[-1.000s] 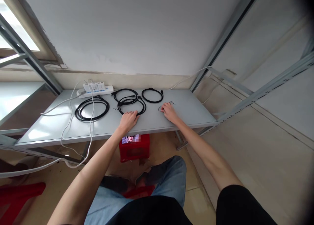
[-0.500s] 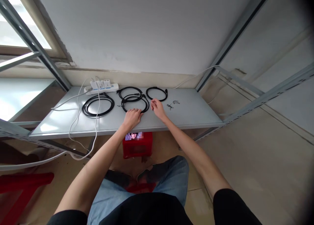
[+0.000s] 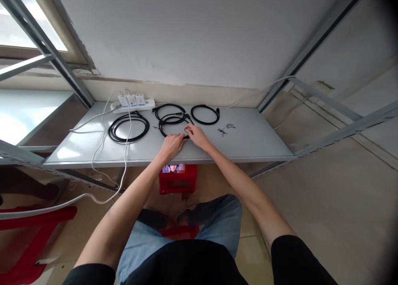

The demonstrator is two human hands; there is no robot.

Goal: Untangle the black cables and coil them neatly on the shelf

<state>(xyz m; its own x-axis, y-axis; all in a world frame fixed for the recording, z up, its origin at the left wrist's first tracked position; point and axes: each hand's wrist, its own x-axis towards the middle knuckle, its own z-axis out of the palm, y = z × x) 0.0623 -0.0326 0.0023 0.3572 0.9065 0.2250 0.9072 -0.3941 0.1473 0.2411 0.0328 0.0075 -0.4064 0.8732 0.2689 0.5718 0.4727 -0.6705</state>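
Shifting leftward, the right hand (image 3: 195, 136) is joining the left hand (image 3: 174, 145) at one coil (image 3: 161, 122), fingers curled, grips unclear, three other coils (image 3: 111, 130) already lying looped.

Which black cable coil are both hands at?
The nearer coil of the overlapping middle pair: left hand and right hand are at it; others lie untouched.

Left hand (image 3: 173, 146) over front edge of worktop (image 3: 248, 146), back up, fingers (image 3: 179, 138) bent. Right hand (image 3: 196, 136) just beside, slightly deeper over worktop, fingers curled. Left forearm (image 3: 130, 206), right forearm (image 3: 239, 185) converge toward worktop.
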